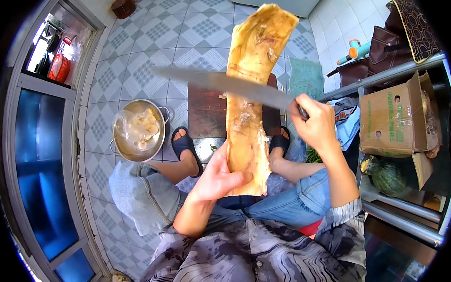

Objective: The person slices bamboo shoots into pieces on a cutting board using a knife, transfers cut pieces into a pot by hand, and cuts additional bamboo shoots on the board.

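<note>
My left hand (218, 175) is closed around the lower end of a long, yellowish slab (247, 155), thumb on its face. It looks like thick animal skin, but its kind is uncertain. The slab stands lengthwise before me, with a ragged surface and pale flakes. My right hand (314, 123) grips the dark handle of a long-bladed knife (263, 94). Its blade crosses over the middle of the slab, tip pointing left; whether it touches is hard to tell. Beneath them, a dark red-brown wooden board (204, 112) is partly hidden.
A metal pot (120, 148) at left on the tiled floor (156, 69) holds a plastic bag with pale pieces. On the right, a metal rack (397, 73) carries a cardboard box (386, 118) and a green squash (387, 179). My slippered feet flank the board.
</note>
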